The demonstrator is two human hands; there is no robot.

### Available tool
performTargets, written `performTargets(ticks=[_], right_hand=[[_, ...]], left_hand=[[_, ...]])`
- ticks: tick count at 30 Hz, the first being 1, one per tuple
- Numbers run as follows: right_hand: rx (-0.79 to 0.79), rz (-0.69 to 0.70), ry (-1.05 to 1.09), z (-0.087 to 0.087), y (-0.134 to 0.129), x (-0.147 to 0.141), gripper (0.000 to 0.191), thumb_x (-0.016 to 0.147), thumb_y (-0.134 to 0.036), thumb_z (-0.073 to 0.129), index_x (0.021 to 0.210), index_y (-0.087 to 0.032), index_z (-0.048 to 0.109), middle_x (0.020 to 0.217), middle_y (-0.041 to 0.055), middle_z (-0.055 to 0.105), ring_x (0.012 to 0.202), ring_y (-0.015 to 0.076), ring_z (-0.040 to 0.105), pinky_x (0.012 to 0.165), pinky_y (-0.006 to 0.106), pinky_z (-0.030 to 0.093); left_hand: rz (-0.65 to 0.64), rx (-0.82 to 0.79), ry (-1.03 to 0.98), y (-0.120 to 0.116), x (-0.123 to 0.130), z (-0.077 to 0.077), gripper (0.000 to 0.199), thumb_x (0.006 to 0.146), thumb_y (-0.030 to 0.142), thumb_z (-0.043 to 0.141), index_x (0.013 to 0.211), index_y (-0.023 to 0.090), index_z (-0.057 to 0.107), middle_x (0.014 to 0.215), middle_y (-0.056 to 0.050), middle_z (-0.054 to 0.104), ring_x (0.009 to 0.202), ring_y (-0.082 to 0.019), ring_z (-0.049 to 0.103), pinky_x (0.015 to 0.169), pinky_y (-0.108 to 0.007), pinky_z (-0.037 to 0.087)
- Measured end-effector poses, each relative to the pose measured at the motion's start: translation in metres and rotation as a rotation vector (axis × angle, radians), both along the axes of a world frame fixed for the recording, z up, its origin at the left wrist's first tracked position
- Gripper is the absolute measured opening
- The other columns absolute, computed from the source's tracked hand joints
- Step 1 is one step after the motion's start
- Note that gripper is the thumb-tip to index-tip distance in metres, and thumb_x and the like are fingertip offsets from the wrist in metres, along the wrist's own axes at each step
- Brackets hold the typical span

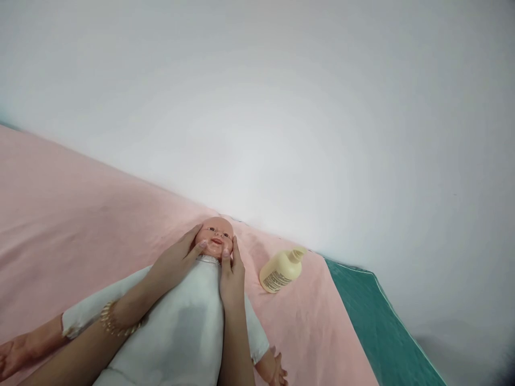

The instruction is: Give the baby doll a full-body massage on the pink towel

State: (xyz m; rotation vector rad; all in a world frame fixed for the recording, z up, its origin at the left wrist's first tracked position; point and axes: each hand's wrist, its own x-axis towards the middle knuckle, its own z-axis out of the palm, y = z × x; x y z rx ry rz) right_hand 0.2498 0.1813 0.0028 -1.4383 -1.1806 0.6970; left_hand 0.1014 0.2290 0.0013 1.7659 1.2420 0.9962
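Note:
A baby doll [189,327] in a pale white-green outfit lies on its back, its head toward the wall and its arms spread to both sides. My left hand [181,257] holds the left side of its head, with the thumb on the cheek near the mouth. On the other side, my right hand [233,272] has its fingers along the head and its thumb on the lower cheek. Together the two hands cup the doll's face. A beaded bracelet circles my left wrist.
A pale yellow pump bottle [280,271] with printed text stands to the right of the doll. Pink cloth [80,214] spreads under everything, with a green surface [370,305] showing at the right. Behind rises a plain white wall [257,107].

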Motion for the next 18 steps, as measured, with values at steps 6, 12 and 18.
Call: performTargets(ticks=[6, 12, 18], right_hand=[[0.006, 0.024, 0.086, 0.003, -0.003, -0.005, 0.077, 0.085, -0.041, 0.068, 0.151, -0.02, 0.036, 0.15, 0.0071, 0.046, 0.137, 0.0238, 0.047, 0.113, 0.038, 0.04], [0.022, 0.027, 0.087, 0.002, -0.003, -0.005, 0.073, 0.086, -0.038, 0.066, 0.15, -0.021, 0.037, 0.151, 0.0068, 0.045, 0.139, 0.0236, 0.045, 0.115, 0.04, 0.038], [0.009, 0.027, 0.063, -0.001, -0.002, -0.003, 0.069, 0.09, -0.038, 0.06, 0.151, -0.02, 0.036, 0.152, 0.0066, 0.044, 0.139, 0.0226, 0.045, 0.115, 0.038, 0.037]], left_hand=[[-0.019, -0.003, 0.01, 0.004, -0.001, -0.006, 0.073, 0.089, 0.057, 0.05, 0.151, 0.023, 0.034, 0.148, -0.009, 0.05, 0.128, -0.034, 0.054, 0.105, -0.046, 0.043], [-0.026, 0.02, -0.007, 0.01, 0.0, -0.014, 0.074, 0.087, 0.055, 0.052, 0.15, 0.021, 0.035, 0.147, -0.011, 0.05, 0.127, -0.034, 0.054, 0.107, -0.047, 0.04], [-0.005, 0.02, 0.03, 0.007, 0.0, -0.013, 0.071, 0.091, 0.055, 0.045, 0.151, 0.02, 0.033, 0.15, -0.01, 0.047, 0.131, -0.033, 0.051, 0.108, -0.046, 0.04]])
